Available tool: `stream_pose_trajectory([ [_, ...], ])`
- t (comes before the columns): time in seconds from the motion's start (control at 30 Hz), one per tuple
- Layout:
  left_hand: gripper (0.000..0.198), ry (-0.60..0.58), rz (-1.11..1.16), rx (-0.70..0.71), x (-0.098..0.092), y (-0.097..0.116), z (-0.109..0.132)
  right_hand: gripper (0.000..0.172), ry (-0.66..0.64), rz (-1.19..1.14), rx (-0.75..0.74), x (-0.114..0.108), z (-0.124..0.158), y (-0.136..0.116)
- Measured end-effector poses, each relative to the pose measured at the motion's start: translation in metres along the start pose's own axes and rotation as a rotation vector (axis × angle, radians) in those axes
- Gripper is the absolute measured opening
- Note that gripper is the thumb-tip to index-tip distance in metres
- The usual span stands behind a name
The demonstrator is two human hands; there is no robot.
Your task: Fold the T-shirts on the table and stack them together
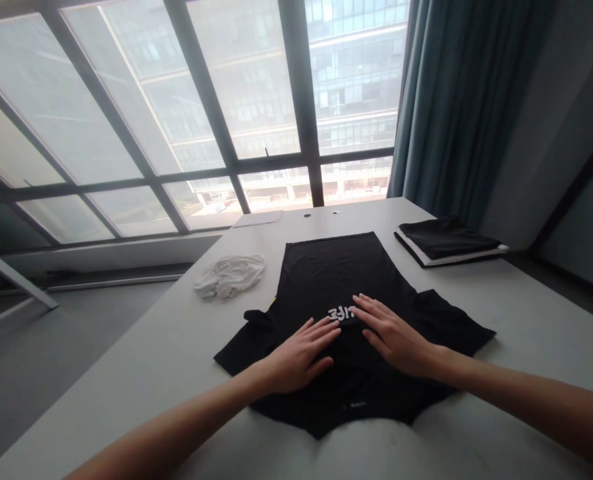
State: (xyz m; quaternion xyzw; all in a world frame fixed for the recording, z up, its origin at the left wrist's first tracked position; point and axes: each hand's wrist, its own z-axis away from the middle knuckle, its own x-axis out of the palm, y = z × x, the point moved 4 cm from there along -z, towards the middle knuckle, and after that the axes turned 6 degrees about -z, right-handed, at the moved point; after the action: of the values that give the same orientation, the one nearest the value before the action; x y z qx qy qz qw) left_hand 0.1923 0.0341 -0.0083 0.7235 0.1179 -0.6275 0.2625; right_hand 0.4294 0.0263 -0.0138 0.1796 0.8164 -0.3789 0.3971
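Observation:
A black T-shirt [336, 273] lies spread on the white table [176, 347], with white lettering near its middle and one sleeve out to the right. My left hand [301, 353] rests flat on the shirt, fingers stretched toward the lettering. My right hand [391, 337] also lies flat on the shirt, fingers spread, its fingertips just right of the lettering. Neither hand grips the cloth.
A crumpled white garment [230, 275] lies to the left of the shirt. A stack of folded black and white clothes [449, 239] sits at the far right. A sheet of paper [257, 218] and two small dark things lie at the far edge. Large windows and a blue curtain stand behind.

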Motion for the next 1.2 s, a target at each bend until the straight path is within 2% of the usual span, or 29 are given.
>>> stream_pose_trajectory([
  [0.07, 0.065, -0.085, -0.022, 0.034, 0.009, 0.007, 0.014, 0.059, -0.153, 0.008, 0.008, 0.007, 0.02, -0.005],
  [0.17, 0.06, -0.093, -0.035, 0.055, 0.006, 0.013, 0.018, 0.062, -0.304, -0.019, 0.05, 0.012, 0.034, -0.004],
  [0.3, 0.057, -0.007, -0.039, -0.004, 0.004, 0.015, 0.012, 0.061, -0.23, -0.032, 0.116, 0.01, 0.028, -0.003],
  [0.47, 0.064, -0.045, -0.093, -0.034, 0.023, 0.013, 0.017, 0.064, -0.278, 0.009, 0.116, 0.022, 0.027, -0.006],
  [0.57, 0.061, -0.036, -0.092, -0.036, 0.022, 0.015, 0.02, 0.063, -0.24, 0.014, 0.14, 0.023, 0.03, -0.005],
  [0.7, 0.054, 0.056, -0.071, -0.089, 0.01, 0.014, 0.002, 0.063, -0.232, 0.025, 0.147, 0.024, 0.028, -0.007],
  [0.77, 0.058, 0.079, -0.087, -0.116, 0.012, 0.011, -0.009, 0.064, -0.251, 0.04, 0.142, 0.026, 0.027, -0.009],
  [0.9, 0.066, -0.004, -0.132, -0.123, 0.027, 0.006, -0.018, 0.064, -0.247, 0.044, 0.143, 0.028, 0.03, -0.011],
  [1.03, 0.064, -0.042, -0.125, -0.136, 0.026, 0.008, -0.02, 0.064, -0.235, 0.024, 0.132, 0.03, 0.033, -0.009],
  [1.2, 0.058, 0.077, -0.12, -0.151, 0.017, 0.009, -0.047, 0.054, -0.096, 0.052, 0.131, 0.026, 0.013, -0.005],
])
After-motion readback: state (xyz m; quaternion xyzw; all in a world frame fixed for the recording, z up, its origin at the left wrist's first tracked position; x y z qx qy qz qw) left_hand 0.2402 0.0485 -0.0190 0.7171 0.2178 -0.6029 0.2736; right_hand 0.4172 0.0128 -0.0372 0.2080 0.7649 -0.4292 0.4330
